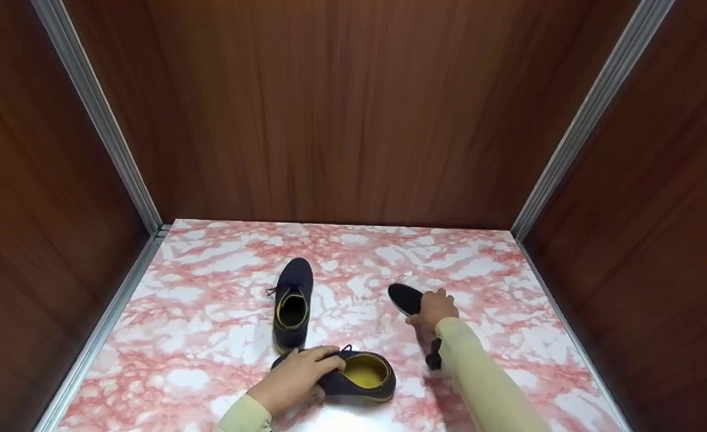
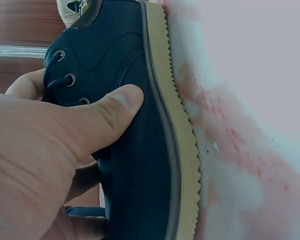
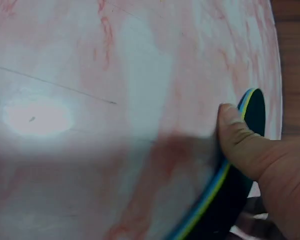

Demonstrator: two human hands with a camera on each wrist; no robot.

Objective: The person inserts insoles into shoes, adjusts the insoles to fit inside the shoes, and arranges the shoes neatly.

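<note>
My left hand (image 1: 298, 379) grips a dark navy lace-up shoe (image 1: 362, 389) lying crosswise at the front, its inside showing bright yellow. In the left wrist view the thumb (image 2: 126, 100) presses the shoe's side (image 2: 145, 145), above a cream sole with a saw-toothed edge. My right hand (image 1: 438, 309) holds a black insole (image 1: 405, 298) over the right part of the table. Blue and yellow layers show along the insole's edge (image 3: 210, 200) in the right wrist view, with the thumb against it. The matching shoe (image 1: 293, 282) stands upright behind my left hand, toe pointing away, dark inside.
The tabletop (image 1: 197, 336) has a red-and-white marbled surface. Brown wood-look panels (image 1: 341, 108) enclose it at the back and both sides, with grey metal strips (image 1: 98, 114) at the corners. A small black object (image 1: 433, 355) shows beside my right wrist; its kind is unclear.
</note>
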